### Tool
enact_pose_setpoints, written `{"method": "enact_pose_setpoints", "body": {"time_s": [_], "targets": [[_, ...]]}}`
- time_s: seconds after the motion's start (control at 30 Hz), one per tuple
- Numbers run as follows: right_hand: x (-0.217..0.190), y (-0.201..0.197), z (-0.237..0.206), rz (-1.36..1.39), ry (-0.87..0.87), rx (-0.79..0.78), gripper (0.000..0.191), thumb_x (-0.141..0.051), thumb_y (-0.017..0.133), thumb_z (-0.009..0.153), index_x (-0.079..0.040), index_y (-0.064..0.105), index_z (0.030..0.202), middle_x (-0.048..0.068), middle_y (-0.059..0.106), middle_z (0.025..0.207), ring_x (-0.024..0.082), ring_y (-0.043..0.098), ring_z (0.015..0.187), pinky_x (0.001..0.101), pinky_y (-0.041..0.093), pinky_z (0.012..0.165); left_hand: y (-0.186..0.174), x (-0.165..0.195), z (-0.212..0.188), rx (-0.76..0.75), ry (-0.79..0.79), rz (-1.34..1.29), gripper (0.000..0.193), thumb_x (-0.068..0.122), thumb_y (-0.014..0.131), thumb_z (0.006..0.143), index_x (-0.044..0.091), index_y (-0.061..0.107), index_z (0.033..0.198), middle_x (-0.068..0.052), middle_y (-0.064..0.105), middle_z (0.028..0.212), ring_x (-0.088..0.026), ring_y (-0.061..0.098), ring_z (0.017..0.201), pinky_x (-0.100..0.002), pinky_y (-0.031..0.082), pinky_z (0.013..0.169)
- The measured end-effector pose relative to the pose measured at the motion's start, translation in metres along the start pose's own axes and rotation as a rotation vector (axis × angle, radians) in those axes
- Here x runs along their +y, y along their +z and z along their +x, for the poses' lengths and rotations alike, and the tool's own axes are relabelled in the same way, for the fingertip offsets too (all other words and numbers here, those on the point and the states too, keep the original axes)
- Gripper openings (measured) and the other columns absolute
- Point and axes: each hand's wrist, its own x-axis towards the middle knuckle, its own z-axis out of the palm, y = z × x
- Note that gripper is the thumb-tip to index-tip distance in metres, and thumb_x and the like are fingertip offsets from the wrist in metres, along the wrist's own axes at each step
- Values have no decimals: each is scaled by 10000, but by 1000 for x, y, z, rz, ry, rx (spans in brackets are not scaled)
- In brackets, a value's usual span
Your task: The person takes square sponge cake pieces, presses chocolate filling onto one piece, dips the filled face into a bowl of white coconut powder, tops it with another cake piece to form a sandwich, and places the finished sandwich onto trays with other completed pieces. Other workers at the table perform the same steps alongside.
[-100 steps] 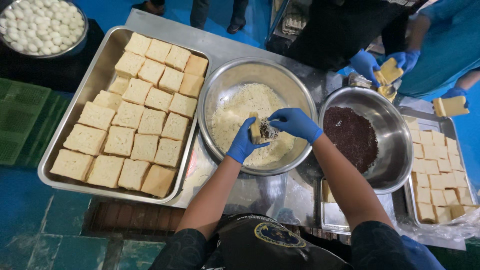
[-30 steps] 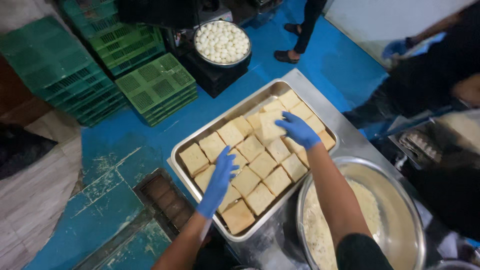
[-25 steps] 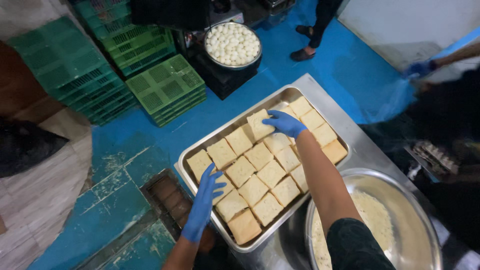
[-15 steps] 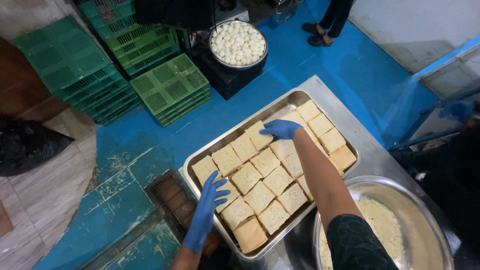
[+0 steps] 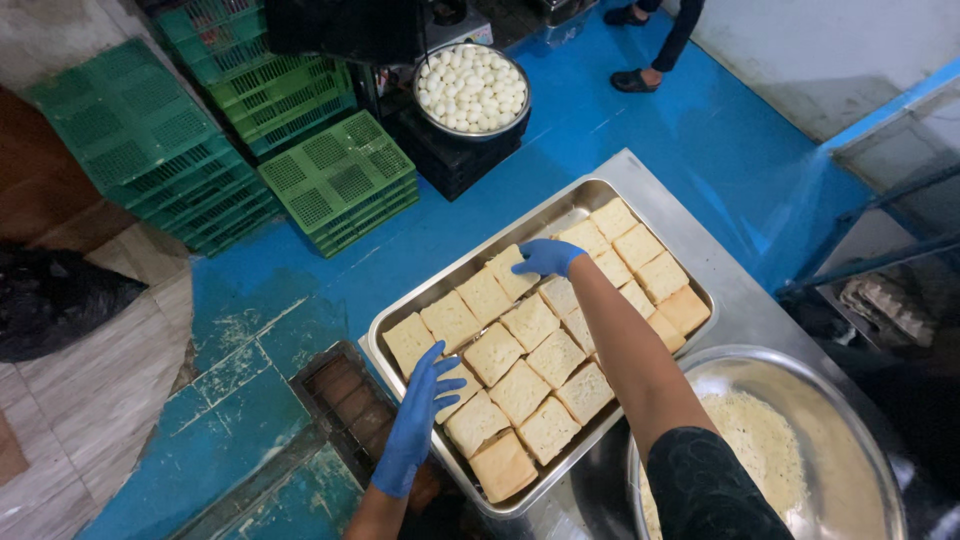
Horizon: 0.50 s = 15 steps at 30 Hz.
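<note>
The gloved right hand has its fingers closed on a soft, crumbly pale bread square, best gripped by its edges, while the left hand rests spread-fingered on the steel tray.

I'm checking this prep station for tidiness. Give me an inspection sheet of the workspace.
Surface: steel table, worn blue floor beside it.
Job's things: metal tray packed with bread squares.
Clutter: big steel bowl of pale crumbs.
Grippers: left hand, blue-gloved, open at the tray's near edge; right hand resting on a square at the far side.
Cables: nothing seen.
Surroundings: green crates, bowl of white balls, another person's feet.
</note>
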Motion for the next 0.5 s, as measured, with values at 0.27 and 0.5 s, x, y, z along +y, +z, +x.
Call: {"method": "enact_pose_setpoints", "body": {"time_s": [0.27, 0.5], "targets": [[28, 19, -145, 486, -182, 604, 644, -291, 691, 939, -62, 501, 1511, 121, 680, 1348, 199, 672, 1152, 339, 533, 984, 38, 2, -12, -130, -7, 23, 584, 432, 406, 1041, 163, 411, 1560, -107, 584, 1427, -222, 633, 1152, -389, 486, 1003], [111, 216, -489, 1011, 87, 1033, 370, -154, 646, 999, 29, 673, 1320, 120, 748, 1221, 175, 705, 1107, 317, 571, 973, 165, -40, -25, -568, -160, 144, 536, 310, 397, 1043, 127, 396, 1547, -131, 583, 1429, -234, 648, 1164, -392, 492, 1009]]}}
